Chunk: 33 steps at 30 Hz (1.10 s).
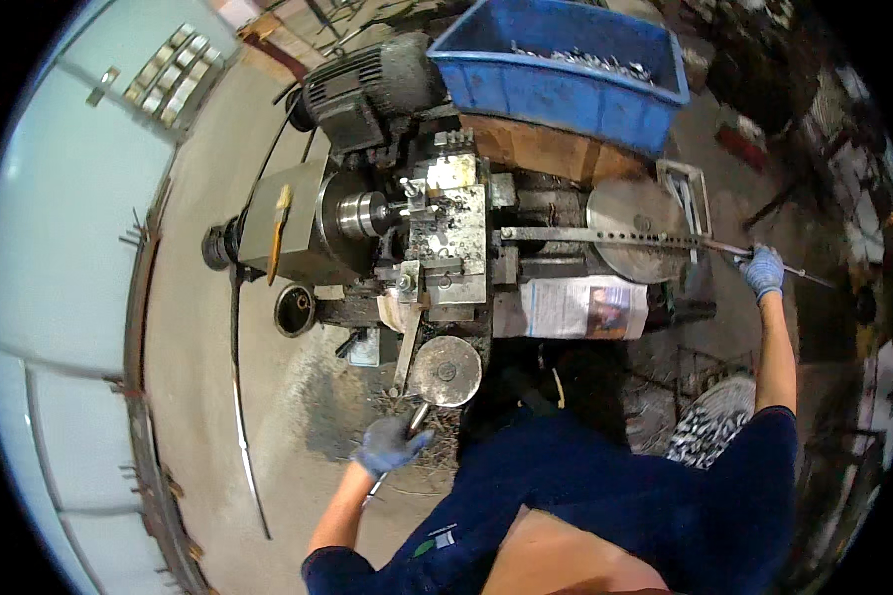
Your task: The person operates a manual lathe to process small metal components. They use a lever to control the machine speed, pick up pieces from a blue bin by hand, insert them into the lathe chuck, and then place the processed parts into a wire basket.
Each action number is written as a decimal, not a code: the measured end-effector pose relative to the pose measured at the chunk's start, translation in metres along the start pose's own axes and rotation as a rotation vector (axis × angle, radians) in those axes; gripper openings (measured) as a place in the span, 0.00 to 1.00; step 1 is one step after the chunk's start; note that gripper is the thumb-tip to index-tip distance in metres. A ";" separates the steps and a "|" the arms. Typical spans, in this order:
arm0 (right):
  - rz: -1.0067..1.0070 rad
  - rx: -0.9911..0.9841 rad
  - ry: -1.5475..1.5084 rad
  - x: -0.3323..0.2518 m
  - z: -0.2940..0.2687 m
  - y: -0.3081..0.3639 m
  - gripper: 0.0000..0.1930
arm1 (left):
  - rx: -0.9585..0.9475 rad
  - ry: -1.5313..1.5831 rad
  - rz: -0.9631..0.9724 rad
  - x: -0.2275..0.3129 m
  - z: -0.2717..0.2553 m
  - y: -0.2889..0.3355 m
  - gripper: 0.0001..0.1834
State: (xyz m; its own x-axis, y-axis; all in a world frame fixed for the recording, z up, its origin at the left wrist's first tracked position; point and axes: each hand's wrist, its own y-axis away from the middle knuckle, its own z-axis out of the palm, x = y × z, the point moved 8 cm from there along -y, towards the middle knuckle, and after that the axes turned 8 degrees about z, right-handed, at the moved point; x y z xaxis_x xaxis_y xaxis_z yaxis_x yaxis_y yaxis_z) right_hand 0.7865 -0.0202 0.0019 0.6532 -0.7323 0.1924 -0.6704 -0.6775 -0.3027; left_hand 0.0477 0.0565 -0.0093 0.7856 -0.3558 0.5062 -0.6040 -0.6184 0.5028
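Observation:
My left hand [392, 446], in a grey-blue work glove, is closed round a short metal lever handle [420, 416] at the near side of a small lathe. Just above it is a round metal disc [446, 372], with a flat steel arm [407, 347] beside it. Out to the right, my gloved right hand [762, 274] grips a long metal lever rod [724, 246]. That rod joins a perforated flat bar [605, 235] crossing a larger round plate [630, 260]. Between the hands sit the oily tool slide [448, 233] and the shiny spindle chuck [360, 213].
A wooden-handled brush [278, 238] lies on the grey headstock [303, 198]. Behind are a motor [372, 89] and a blue bin [566, 94] holding small metal pieces. A newspaper [566, 307] covers the machine's near right. A basket of metal parts [709, 426] stands by my right arm.

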 end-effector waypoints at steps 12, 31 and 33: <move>0.377 -0.435 -0.112 0.000 -0.034 0.142 0.28 | 0.106 0.220 0.098 -0.002 0.008 -0.020 0.15; 0.129 -0.083 0.100 -0.016 -0.008 0.004 0.23 | 0.196 0.239 0.146 -0.010 0.013 -0.015 0.12; 0.277 -0.097 0.027 -0.034 -0.021 -0.033 0.27 | 0.202 0.120 0.166 -0.025 0.021 -0.018 0.15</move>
State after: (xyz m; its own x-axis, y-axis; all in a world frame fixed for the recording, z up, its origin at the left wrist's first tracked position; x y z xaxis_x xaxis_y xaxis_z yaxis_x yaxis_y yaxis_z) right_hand 0.7788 0.0256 0.0244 0.4322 -0.8908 0.1401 -0.8530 -0.4543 -0.2568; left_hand 0.0414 0.0620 -0.0455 0.6494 -0.3861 0.6552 -0.6749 -0.6897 0.2625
